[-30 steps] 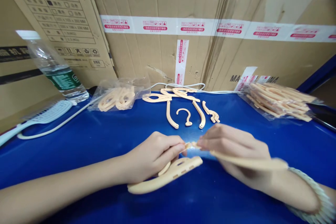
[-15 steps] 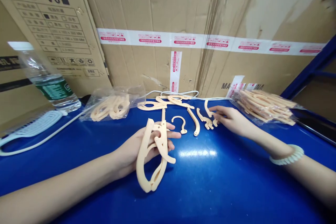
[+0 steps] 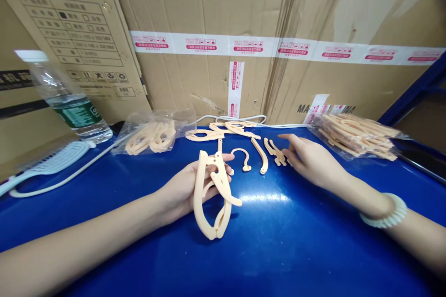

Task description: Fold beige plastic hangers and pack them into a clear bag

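A beige folding clothes hanger, folded up with a short arm jutting to the right, is gripped in my left hand above the blue table. Part of my left fingers is hidden behind it. My right hand hovers over the table with index finger and thumb apart, nothing visible between them. Just left of its fingertips lies a group of small curved hanger pieces. Between the hands are a loose hanger hook and a longer curved hanger arm.
More folded hangers lie at the back, by a white cable. Bagged hangers stand left and right. A water bottle and hairbrush are far left, a dark flat object far right. Cardboard walls the back.
My right hand has let go of a small curved piece, which now lies beside the others, and has drawn slightly right. My left hand still holds the folded hanger; the view has shifted slightly.
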A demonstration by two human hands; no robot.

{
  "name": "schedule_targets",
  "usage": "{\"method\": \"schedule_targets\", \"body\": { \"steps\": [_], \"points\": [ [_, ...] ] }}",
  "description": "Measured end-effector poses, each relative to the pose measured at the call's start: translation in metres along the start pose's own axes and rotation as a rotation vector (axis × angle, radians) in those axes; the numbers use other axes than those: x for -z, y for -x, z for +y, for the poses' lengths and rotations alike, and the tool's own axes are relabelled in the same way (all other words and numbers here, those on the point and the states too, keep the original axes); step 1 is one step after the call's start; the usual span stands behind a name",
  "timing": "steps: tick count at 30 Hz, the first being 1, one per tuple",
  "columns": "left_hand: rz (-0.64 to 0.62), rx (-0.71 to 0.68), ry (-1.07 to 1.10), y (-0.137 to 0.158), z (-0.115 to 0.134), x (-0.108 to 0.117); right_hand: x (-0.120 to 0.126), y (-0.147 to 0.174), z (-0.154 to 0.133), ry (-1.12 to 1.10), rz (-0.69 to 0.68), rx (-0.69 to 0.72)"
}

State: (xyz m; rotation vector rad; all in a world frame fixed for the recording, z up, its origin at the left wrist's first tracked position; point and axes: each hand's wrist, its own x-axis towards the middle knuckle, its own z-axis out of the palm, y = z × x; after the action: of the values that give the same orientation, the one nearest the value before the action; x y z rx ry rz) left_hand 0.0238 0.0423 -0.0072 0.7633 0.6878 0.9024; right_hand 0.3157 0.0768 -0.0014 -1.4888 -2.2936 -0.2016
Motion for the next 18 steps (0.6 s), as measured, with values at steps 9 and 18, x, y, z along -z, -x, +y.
{"method": "schedule_targets", "body": {
  "steps": [9, 18],
  "points": [
    [0.095, -0.056, -0.052, 0.003, -0.001, -0.007, 0.016, 0.035, -0.090, -0.158, 0.053, 0.716],
    [0.178, -0.103, -0.193, 0.007, -0.004, -0.013, 0.013, 0.039, -0.091, -0.070, 0.069, 0.868]
  ]
}}
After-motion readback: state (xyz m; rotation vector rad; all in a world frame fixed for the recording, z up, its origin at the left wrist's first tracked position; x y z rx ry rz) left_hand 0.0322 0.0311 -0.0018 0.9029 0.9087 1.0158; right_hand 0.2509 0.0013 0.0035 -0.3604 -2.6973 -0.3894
